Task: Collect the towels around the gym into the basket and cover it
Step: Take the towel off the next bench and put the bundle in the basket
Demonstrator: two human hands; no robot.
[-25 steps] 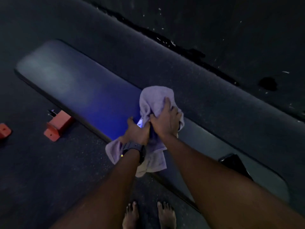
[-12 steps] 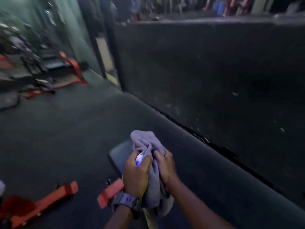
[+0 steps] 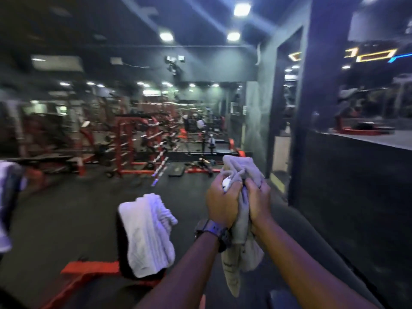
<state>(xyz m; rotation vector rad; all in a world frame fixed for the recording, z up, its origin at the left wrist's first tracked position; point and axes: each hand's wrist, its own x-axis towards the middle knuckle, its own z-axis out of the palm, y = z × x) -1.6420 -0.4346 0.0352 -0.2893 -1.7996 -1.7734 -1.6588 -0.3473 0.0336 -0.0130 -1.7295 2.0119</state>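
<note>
While you hold the grey towel bunched between both fists at chest height, the thing your next move turns on lies down and to your left: a white towel draped over the dark pad of a red-framed desk. Its long axis runs away from you, from the near fold to the far end hanging over the pad's edge, and your left hand is plainly the nearer one — the right hand sits on the far side of the bundle. Both grips are clenched on the grey cloth, its tail dangling below your wrists, so I judge one must let go before you can reach. That white towel looks thick, ribbed and loosely folded, soft enough to slump when lifted. Another pale cloth shows at the far left edge — blurred. No basket is in view.
</note>
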